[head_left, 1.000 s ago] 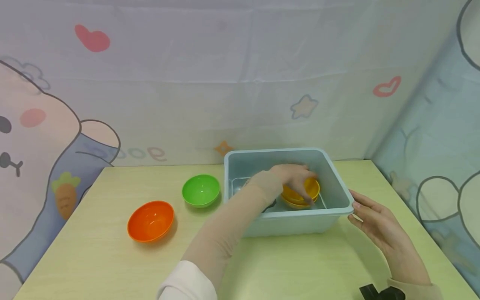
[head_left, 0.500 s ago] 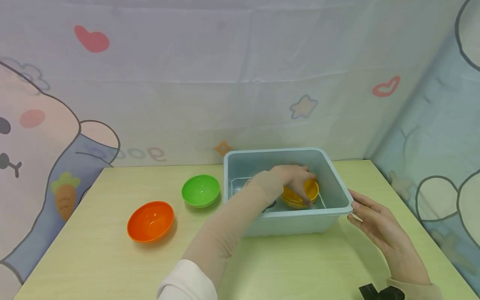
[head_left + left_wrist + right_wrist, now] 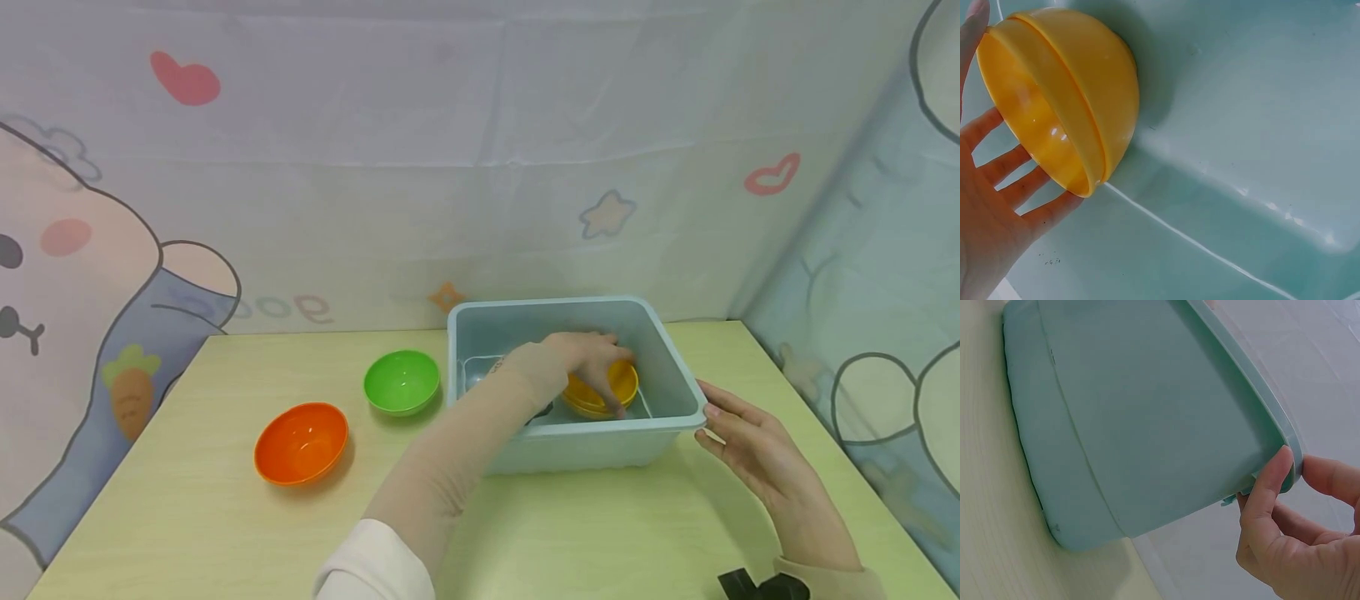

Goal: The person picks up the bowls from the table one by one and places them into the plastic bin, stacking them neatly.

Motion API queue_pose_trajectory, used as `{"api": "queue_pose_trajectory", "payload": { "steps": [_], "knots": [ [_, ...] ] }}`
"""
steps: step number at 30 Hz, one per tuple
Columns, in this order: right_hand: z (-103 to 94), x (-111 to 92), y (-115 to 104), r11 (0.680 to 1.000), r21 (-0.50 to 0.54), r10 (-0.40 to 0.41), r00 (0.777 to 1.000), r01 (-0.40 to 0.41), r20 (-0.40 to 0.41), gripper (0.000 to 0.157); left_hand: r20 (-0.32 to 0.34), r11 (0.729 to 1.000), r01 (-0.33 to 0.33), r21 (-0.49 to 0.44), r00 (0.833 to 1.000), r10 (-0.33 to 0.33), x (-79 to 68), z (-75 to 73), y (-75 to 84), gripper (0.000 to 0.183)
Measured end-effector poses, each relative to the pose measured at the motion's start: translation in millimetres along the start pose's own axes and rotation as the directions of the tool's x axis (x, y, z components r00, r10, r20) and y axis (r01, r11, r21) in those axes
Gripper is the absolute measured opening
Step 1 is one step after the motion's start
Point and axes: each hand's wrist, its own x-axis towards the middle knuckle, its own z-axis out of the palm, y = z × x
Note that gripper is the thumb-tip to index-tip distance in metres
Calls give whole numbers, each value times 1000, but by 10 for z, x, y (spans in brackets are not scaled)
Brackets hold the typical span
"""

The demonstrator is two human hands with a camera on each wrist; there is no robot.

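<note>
At centre-right, my left grip point(image 3: 588, 358) holds the yellow bowls point(image 3: 624, 385), settled slightly lower, seemingly nested; my right grip point(image 3: 765, 462) pinches the tub point(image 3: 585, 452).

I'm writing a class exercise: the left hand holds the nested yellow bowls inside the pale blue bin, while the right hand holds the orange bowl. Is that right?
Not quite: the right hand holds the bin by a rim corner, as the right wrist view shows, not the orange bowl. The left hand and yellow bowls are as stated.
</note>
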Motion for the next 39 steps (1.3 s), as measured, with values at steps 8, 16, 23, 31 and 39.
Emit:
{"api": "queue_pose_trajectory", "payload": {
  "steps": [8, 16, 23, 31, 39],
  "knots": [
    [-4, 7, 1, 1000, 11, 5, 1000, -6, 4, 46, 2, 1000, 7, -10, 1000, -7, -24, -2, 0, 89],
    [-14, 12, -4, 1000, 16, 12, 1000, -12, 0, 46, -6, 1000, 2, 5, 1000, -2, -44, -8, -6, 89],
    [-38, 8, -1, 1000, 13, 3, 1000, -3, 3, 47, -10, 999, 9, 54, 1000, -8, -40, -34, 9, 91],
    [-59, 3, -8, 1000, -6, -3, 1000, 3, 5, 47, 9, 998, 48, 32, 999, -48, -140, -155, 109, 87],
    [-47, 12, -5, 1000, 2, 6, 1000, -6, -1, 46, 15, 990, 137, 20, 990, -137, -304, -277, 222, 82]
  ]
}}
